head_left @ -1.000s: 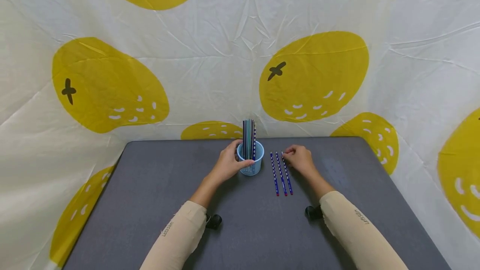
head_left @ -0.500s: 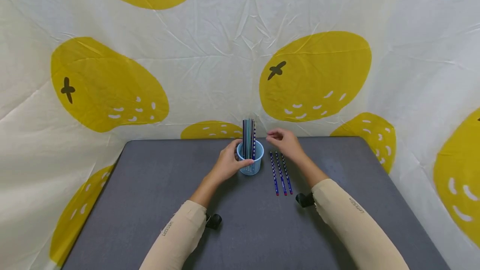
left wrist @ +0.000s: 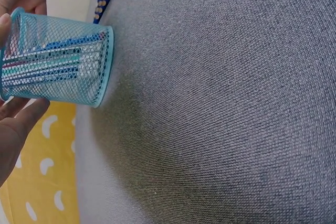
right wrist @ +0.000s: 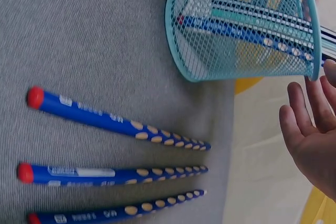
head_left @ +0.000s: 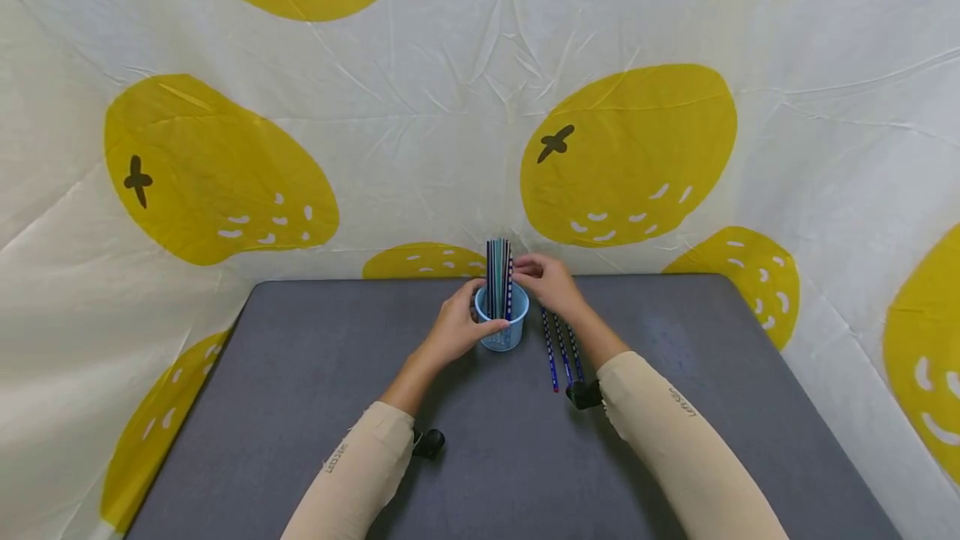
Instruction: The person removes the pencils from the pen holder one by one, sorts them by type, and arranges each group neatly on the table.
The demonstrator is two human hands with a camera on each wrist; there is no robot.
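Note:
My left hand (head_left: 456, 319) grips a light blue mesh pencil cup (head_left: 510, 335), thumb along its front rim and fingers behind its left side. A bundle of striped pencils (head_left: 496, 273) stands upright in the cup, dark and teal, with a spotted blue pencil (head_left: 509, 298) at its right edge. At the spotted pencil's upper part is my right hand (head_left: 553, 283), thumb and fingertips reaching its side; whether they pinch it is unclear. Three blue pencils with red ends (right wrist: 100, 114) lie side by side on the table, right of the cup, partly behind my right arm in the head view.
The grey table (head_left: 337, 407) ends just behind the cup, where a white curtain (head_left: 420, 182) with yellow fruit prints hangs. Black wrist cameras (head_left: 429, 444) sit under both forearms, the right one hanging over the lying pencils.
My right hand has left the top of the rightmost lying pencil and moved left to the pencils in the cup. The left hand and the cup stay in place.

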